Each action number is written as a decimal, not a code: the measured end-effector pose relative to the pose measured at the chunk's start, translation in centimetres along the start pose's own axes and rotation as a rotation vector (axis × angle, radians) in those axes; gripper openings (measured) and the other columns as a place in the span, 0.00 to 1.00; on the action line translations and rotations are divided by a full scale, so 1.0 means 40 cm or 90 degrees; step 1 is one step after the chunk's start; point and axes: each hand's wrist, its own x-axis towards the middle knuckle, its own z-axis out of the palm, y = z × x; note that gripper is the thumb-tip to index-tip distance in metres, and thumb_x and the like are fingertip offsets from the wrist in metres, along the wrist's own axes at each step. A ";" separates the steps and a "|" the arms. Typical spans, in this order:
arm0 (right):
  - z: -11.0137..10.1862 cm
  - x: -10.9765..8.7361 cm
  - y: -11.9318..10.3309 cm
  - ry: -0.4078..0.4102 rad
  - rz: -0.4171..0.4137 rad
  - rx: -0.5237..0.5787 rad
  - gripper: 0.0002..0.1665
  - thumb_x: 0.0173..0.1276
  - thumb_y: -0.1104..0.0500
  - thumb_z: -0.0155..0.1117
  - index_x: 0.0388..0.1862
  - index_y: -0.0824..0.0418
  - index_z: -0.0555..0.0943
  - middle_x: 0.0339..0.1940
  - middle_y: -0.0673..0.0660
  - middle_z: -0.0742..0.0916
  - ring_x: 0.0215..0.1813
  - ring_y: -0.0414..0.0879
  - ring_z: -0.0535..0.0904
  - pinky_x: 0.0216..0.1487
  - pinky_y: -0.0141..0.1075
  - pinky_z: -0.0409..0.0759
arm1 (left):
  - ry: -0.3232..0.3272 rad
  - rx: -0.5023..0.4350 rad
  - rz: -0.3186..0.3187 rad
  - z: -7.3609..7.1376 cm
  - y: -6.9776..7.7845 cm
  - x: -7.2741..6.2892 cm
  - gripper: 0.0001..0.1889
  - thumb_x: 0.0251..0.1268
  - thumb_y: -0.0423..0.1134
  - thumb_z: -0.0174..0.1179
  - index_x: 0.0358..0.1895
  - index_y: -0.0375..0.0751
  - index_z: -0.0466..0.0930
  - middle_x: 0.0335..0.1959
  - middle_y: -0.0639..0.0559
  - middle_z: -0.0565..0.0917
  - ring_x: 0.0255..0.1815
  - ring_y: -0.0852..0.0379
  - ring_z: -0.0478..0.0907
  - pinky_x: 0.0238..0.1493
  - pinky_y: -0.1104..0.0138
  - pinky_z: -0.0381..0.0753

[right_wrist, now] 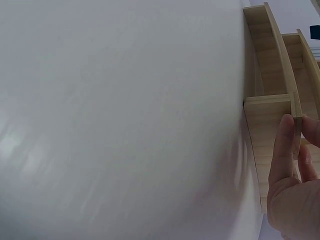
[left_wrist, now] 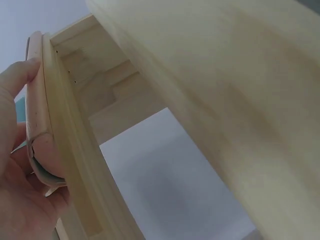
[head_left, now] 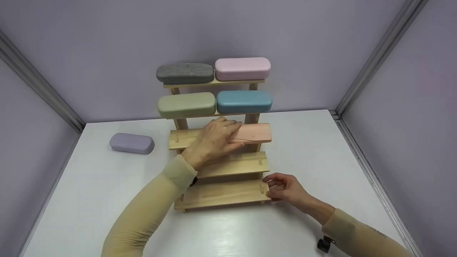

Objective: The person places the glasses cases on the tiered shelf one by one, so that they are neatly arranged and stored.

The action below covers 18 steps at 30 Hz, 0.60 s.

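My left hand (head_left: 216, 138) grips a peach glasses case (head_left: 254, 132) by its left part, at the right side of the middle shelf of a wooden tiered rack (head_left: 221, 194). In the left wrist view, the thumb and fingers lie around the peach case (left_wrist: 37, 100), which rests against the shelf board (left_wrist: 75, 145); some fingers are hidden behind it. At the right end of the lowest shelf, my right hand (head_left: 287, 189) pinches the board. The right wrist view shows that hand (right_wrist: 295, 190) with its fingers on both sides of the board's edge (right_wrist: 297, 107).
On the top shelf sit a grey case (head_left: 185, 73) and a pink case (head_left: 242, 69). Below them are a green case (head_left: 187, 105) and a blue case (head_left: 244, 101). A purple case (head_left: 132, 143) lies on the white table (head_left: 89, 171) left of the rack. Walls enclose the table's back and sides.
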 end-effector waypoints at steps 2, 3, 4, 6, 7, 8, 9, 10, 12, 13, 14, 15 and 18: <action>0.001 0.000 -0.001 0.001 0.000 0.002 0.30 0.73 0.69 0.75 0.72 0.75 0.79 0.50 0.51 0.89 0.46 0.38 0.91 0.50 0.37 0.96 | 0.002 -0.004 -0.007 0.002 0.002 0.001 0.34 0.72 0.55 0.77 0.72 0.36 0.85 0.66 0.41 0.92 0.63 0.39 0.88 0.67 0.48 0.89; 0.001 0.000 -0.001 0.002 -0.001 0.004 0.30 0.73 0.69 0.74 0.72 0.75 0.79 0.50 0.50 0.89 0.47 0.38 0.91 0.50 0.37 0.96 | 0.003 -0.007 -0.010 0.002 0.003 0.001 0.34 0.73 0.55 0.76 0.72 0.36 0.85 0.66 0.41 0.91 0.64 0.39 0.88 0.68 0.48 0.89; 0.000 0.000 -0.002 0.003 -0.001 0.005 0.30 0.73 0.69 0.74 0.72 0.75 0.79 0.49 0.51 0.90 0.47 0.38 0.91 0.50 0.37 0.96 | 0.004 -0.013 -0.013 0.002 0.004 0.000 0.33 0.73 0.54 0.77 0.72 0.37 0.85 0.67 0.41 0.91 0.65 0.39 0.87 0.69 0.48 0.89; 0.001 0.000 -0.003 0.004 -0.001 0.009 0.31 0.72 0.69 0.74 0.72 0.76 0.79 0.50 0.51 0.90 0.47 0.39 0.91 0.50 0.37 0.96 | 0.007 -0.027 -0.017 0.003 0.004 0.000 0.33 0.73 0.53 0.77 0.73 0.38 0.85 0.68 0.41 0.91 0.66 0.40 0.87 0.71 0.48 0.88; 0.002 -0.001 -0.004 0.003 -0.001 0.010 0.31 0.72 0.70 0.74 0.72 0.76 0.78 0.50 0.51 0.90 0.47 0.39 0.91 0.50 0.37 0.96 | 0.011 -0.033 -0.016 0.005 0.003 -0.001 0.32 0.73 0.53 0.77 0.72 0.38 0.86 0.67 0.41 0.91 0.67 0.40 0.87 0.72 0.48 0.88; 0.002 -0.001 -0.004 0.002 -0.003 0.011 0.31 0.72 0.70 0.74 0.72 0.77 0.78 0.50 0.52 0.90 0.48 0.39 0.91 0.50 0.37 0.96 | 0.015 -0.040 -0.017 0.006 0.003 -0.001 0.32 0.73 0.53 0.77 0.72 0.38 0.86 0.67 0.41 0.91 0.67 0.40 0.87 0.73 0.49 0.87; 0.002 -0.002 -0.004 0.003 -0.004 0.012 0.31 0.72 0.70 0.74 0.72 0.77 0.78 0.50 0.52 0.91 0.48 0.39 0.91 0.50 0.36 0.96 | 0.021 -0.046 -0.017 0.007 0.003 -0.002 0.31 0.73 0.52 0.77 0.72 0.39 0.86 0.67 0.41 0.91 0.67 0.40 0.87 0.74 0.49 0.87; 0.002 -0.002 -0.004 0.003 -0.004 0.012 0.31 0.72 0.70 0.74 0.72 0.77 0.78 0.50 0.52 0.91 0.48 0.39 0.91 0.50 0.36 0.96 | 0.026 -0.052 -0.016 0.008 0.003 -0.002 0.31 0.73 0.52 0.77 0.71 0.39 0.87 0.67 0.42 0.91 0.68 0.40 0.87 0.75 0.49 0.87; 0.003 -0.001 -0.003 0.004 -0.004 0.013 0.31 0.72 0.70 0.74 0.71 0.77 0.78 0.50 0.51 0.91 0.48 0.38 0.92 0.50 0.36 0.96 | 0.038 -0.061 -0.013 0.013 0.003 -0.004 0.30 0.73 0.52 0.77 0.70 0.39 0.88 0.67 0.41 0.91 0.69 0.40 0.87 0.76 0.49 0.85; 0.003 -0.001 -0.002 0.004 -0.005 0.013 0.31 0.72 0.70 0.74 0.71 0.77 0.78 0.50 0.51 0.91 0.47 0.38 0.91 0.50 0.36 0.96 | 0.042 -0.064 -0.012 0.014 0.003 -0.005 0.29 0.73 0.51 0.77 0.70 0.40 0.88 0.68 0.41 0.91 0.69 0.40 0.86 0.77 0.48 0.85; 0.003 0.000 -0.001 0.005 -0.004 0.013 0.31 0.72 0.70 0.74 0.71 0.76 0.79 0.49 0.50 0.91 0.47 0.38 0.91 0.50 0.36 0.96 | 0.046 -0.067 -0.012 0.016 0.003 -0.006 0.29 0.72 0.51 0.78 0.70 0.40 0.88 0.68 0.41 0.90 0.70 0.40 0.86 0.77 0.48 0.85; 0.003 0.001 0.000 0.006 -0.001 0.013 0.31 0.72 0.70 0.74 0.71 0.76 0.79 0.49 0.50 0.91 0.47 0.38 0.91 0.50 0.36 0.96 | 0.050 -0.069 -0.011 0.017 0.003 -0.008 0.29 0.72 0.51 0.78 0.70 0.40 0.88 0.68 0.41 0.90 0.70 0.40 0.86 0.77 0.48 0.84; 0.004 0.001 0.001 0.008 0.001 0.013 0.31 0.72 0.70 0.75 0.71 0.75 0.79 0.49 0.50 0.91 0.46 0.38 0.92 0.50 0.36 0.96 | 0.067 -0.074 -0.006 0.018 0.001 -0.017 0.27 0.72 0.49 0.78 0.69 0.42 0.89 0.69 0.41 0.90 0.70 0.40 0.86 0.77 0.48 0.85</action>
